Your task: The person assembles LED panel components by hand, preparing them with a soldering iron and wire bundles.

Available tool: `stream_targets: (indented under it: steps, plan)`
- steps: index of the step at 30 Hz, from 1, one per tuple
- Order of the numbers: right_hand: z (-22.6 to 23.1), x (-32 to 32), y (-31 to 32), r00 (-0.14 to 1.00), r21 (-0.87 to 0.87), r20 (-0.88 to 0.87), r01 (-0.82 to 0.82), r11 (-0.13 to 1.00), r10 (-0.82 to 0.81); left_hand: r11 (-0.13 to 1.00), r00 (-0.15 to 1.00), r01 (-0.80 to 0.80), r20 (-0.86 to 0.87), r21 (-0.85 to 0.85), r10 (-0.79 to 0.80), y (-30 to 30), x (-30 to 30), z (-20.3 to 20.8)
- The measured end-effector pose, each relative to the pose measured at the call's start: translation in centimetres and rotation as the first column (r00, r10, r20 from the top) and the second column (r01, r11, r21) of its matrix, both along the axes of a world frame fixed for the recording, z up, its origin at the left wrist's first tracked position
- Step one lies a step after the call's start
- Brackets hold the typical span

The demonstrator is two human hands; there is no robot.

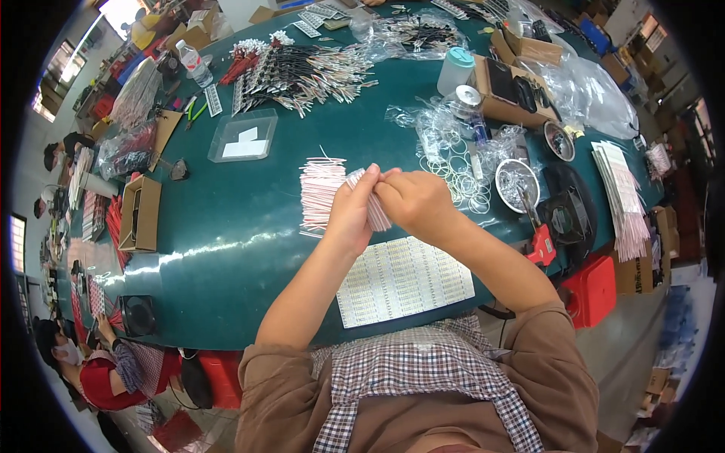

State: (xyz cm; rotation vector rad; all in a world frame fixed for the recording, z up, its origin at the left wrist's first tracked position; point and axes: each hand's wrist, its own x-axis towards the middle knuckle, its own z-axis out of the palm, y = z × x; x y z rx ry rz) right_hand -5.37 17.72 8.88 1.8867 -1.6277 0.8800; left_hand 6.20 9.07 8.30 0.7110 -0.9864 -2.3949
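Left hand (352, 215) has its fingers clamped on a bundle of thin pink-and-white strands (378, 217) over the green surface (226, 200), probably keeping it neat. Right hand's (419, 198) fingers curl together alongside, can't tell on what.

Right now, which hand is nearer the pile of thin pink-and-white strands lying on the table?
Left. The left hand is just to the right of the strand pile; the right hand is farther right, on the left hand's other side.

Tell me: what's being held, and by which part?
The left hand holds a bundle of pink-and-white strands, apparently around its middle; whether the right hand grips it too is hidden.
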Motion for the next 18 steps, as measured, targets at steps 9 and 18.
stream_targets:
  steps: [9, 18]
  plan:
    - [-1.3, -0.2, 1.7, 0.981, 0.029, 0.066, -0.183, 0.983, 0.181, 0.987, 0.974, 0.139, 0.169, 0.085, -0.152, 1.6, 1.3, -1.3]
    - [-0.8, 0.6, 2.4, 0.952, -0.061, 0.132, -0.272, 0.96, 0.278, 0.997, 0.995, 0.027, 0.101, -0.067, -0.02, -1.1, 1.3, 0.1]
